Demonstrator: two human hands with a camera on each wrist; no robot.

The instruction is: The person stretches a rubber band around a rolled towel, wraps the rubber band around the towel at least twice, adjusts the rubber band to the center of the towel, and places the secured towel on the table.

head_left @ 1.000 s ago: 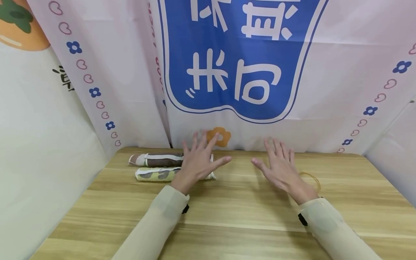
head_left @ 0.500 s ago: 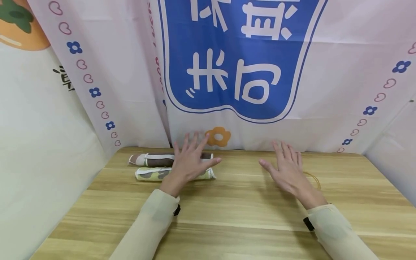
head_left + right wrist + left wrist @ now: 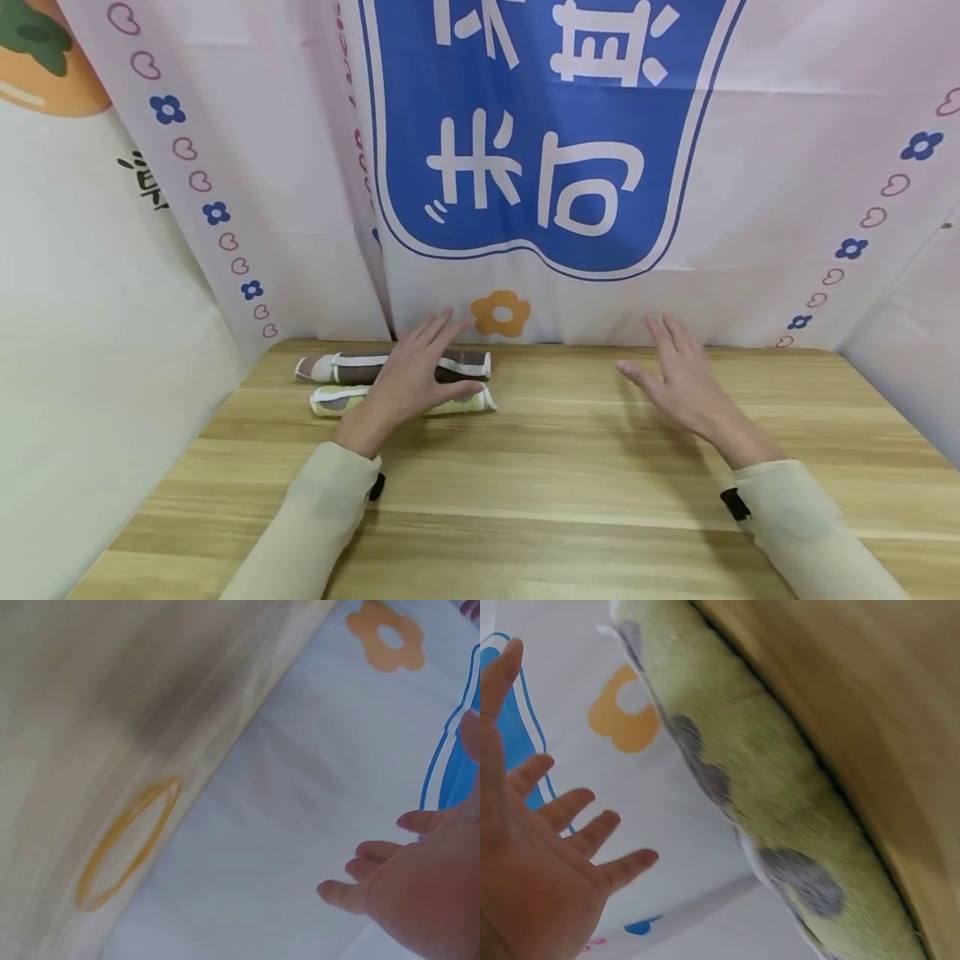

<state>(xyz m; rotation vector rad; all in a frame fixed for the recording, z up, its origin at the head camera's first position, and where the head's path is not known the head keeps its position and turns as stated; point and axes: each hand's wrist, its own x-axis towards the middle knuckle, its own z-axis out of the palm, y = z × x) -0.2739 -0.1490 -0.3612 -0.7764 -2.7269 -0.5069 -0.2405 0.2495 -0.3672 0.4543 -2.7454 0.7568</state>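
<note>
My left hand point(image 3: 405, 383) is held over two rolled-up cloths at the back left of the table, fingers spread and holding nothing. The rear roll point(image 3: 363, 372) is dark brown with white edging. In front lies a fuzzy yellow-green roll point(image 3: 772, 765) with grey spots, partly covered by the hand in the head view. The left wrist view shows a gap between that roll and the hand. On the right, my right hand point(image 3: 690, 392) hovers over the table, fingers extended and nothing held. Nearest to it is a yellow elastic loop point(image 3: 112, 836), hidden in the head view.
The wood-grain table point(image 3: 540, 500) ends against a white hanging cloth point(image 3: 750, 192) with a blue printed sign and an orange flower. White cloth walls point(image 3: 97, 333) also stand at the sides.
Both hands have moved apart: the left one leftward along the rolls, the right one rightward, now covering the elastic loop in the head view. The rolls stay put.
</note>
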